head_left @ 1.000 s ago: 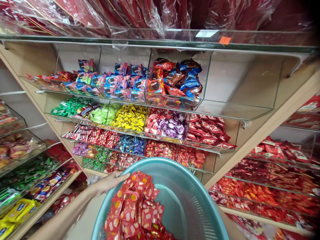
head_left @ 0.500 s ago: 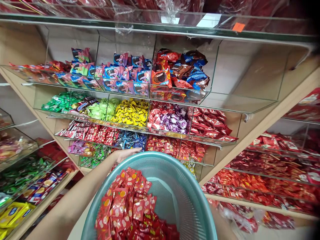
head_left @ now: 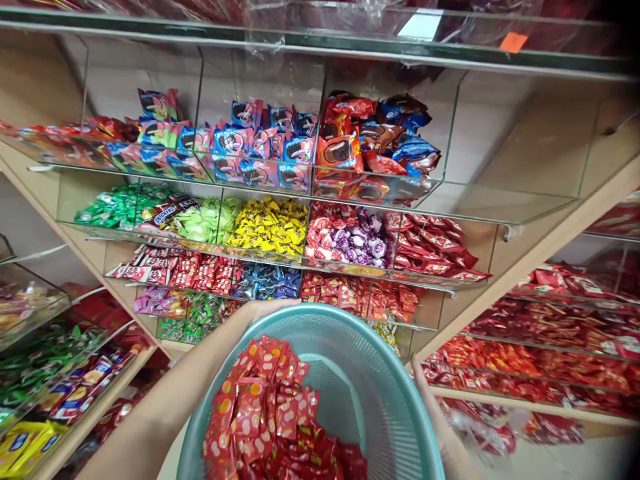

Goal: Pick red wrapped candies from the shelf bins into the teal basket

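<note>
Teal basket [head_left: 393,400]; left hand [head_left: 264,308] and right hand [head_left: 441,416]: grip holding its opposite sides; likely to balance the red packets [head_left: 263,407] heaped toward the left

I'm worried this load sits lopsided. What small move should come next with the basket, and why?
Perhaps tip the teal plastic basket slightly toward its right: the red candy packets are heaped at its left and near side, while its floor shows right of them. The left hand is at the far rim, the right hand beside the right wall.
</note>
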Demonstrator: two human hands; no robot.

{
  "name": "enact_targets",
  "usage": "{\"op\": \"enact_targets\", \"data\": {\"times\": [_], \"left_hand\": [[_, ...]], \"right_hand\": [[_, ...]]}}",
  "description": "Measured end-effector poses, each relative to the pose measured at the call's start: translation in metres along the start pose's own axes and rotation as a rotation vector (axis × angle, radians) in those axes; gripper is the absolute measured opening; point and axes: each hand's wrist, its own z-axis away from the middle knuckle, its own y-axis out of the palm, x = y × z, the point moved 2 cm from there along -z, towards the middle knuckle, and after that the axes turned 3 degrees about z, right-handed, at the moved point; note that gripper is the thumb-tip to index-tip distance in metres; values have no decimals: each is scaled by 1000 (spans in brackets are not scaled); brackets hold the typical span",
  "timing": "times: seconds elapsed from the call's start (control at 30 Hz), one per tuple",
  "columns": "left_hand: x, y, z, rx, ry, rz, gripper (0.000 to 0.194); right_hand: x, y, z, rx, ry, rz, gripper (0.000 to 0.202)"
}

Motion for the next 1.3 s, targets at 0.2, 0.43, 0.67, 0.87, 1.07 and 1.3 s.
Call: {"op": "enact_targets", "data": {"times": [0.2, 0.43, 0.67, 0.87, 1.07, 1.3], "left_hand": [[-3, 8, -15, 65, -16, -17, 50], [6, -2, -21, 37, 50, -125, 51], [4, -18, -13, -2, 2, -79, 51], [17, -35, -16, -62, 84, -57, 50], [24, -44, -20, -51, 77, -45, 52], [6, -37, -9, -257, 113, -230, 62]], "right_hand": [[-5, 0, -6, 216, 294, -244, 43], [-16, 25, -10, 232, 386, -465, 33], [-1, 53, -15, 224, 220, -486, 37], [-4, 66, -13, 149, 123, -399, 40], [-6, 74, -20, 212, 135, -440, 40], [2, 67, -33, 216, 161, -428, 34]]}}
